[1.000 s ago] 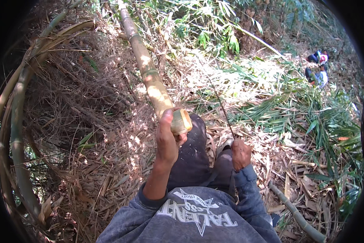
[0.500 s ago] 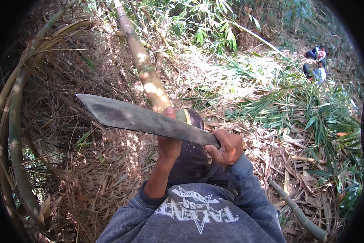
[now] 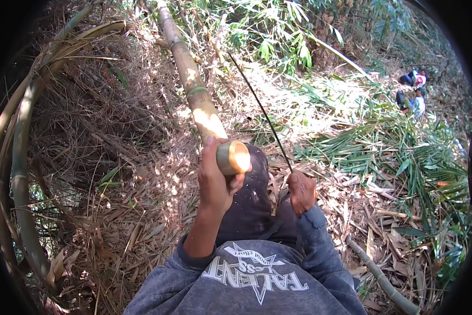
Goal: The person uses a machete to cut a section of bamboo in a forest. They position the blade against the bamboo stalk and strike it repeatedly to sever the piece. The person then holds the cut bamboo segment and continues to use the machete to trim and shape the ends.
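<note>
A long bamboo pole [image 3: 207, 116] reaches from the far brush to just in front of me, and its pale cut end [image 3: 240, 157] faces up toward me beside my dark-trousered leg [image 3: 252, 194]. My left hand [image 3: 213, 181] is wrapped round the pole just behind that end. Gripped in my closed right hand [image 3: 302, 191] is a machete [image 3: 263, 113]. Its blade appears edge-on as a thin dark line, pointing away and to the left, apart from the pole. Most of the handle is hidden by my fingers.
Bent bamboo stems [image 3: 23, 147] rise at the left. A cut bamboo piece [image 3: 380, 273] lies at the lower right on dry leaves. Cut green leaves [image 3: 351, 142] are piled on the right, and two people [image 3: 415, 102] are far off beyond them.
The machete has swung from lying flat across the pole's end to pointing away from me, edge-on. My right hand has turned with it, uncovering the cut end; my left hand still holds the pole.
</note>
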A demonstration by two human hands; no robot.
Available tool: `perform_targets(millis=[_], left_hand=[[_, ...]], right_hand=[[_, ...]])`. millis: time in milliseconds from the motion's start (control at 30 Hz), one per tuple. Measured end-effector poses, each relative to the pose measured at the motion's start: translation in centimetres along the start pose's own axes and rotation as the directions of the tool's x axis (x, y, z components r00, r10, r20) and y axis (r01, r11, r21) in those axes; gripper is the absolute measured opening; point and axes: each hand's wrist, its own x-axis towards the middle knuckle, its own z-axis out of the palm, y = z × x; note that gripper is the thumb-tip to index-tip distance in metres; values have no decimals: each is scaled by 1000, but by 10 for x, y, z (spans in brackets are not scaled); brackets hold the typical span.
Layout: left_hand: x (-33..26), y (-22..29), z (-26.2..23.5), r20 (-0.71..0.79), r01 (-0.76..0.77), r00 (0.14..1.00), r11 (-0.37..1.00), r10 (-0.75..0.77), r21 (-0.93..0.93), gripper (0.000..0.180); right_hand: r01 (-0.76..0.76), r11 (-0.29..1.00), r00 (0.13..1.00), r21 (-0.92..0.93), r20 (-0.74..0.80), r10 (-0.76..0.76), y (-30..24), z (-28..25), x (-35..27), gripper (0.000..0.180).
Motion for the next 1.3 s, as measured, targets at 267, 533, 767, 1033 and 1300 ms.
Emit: perform_targets(millis=[267, 533, 767, 1033, 1300], left_hand=[[18, -24, -21, 200, 194, 969, 944, -142, -268, 52], [21, -33, -29, 193, 128, 978, 951, -75, -280, 41], [26, -37, -28, 177, 87, 984, 930, -24, -356, 40], [27, -35, -41, 325, 170, 945, 875, -15, -453, 43], [21, -26, -31, 263, 262, 953, 844, -149, -469, 58]], right_hand=[[55, 996, 998, 68, 25, -57, -35, -10, 5, 47], [-202, 950, 979, 239, 22, 203, -12, -11, -10, 53], [-319, 906, 944, 279, 3, 331, -4, -14, -16, 54], [-262, 937, 964, 232, 29, 263, -5, -15, -18, 55], [-145, 973, 989, 179, 28, 142, -2, -16, -17, 56]])
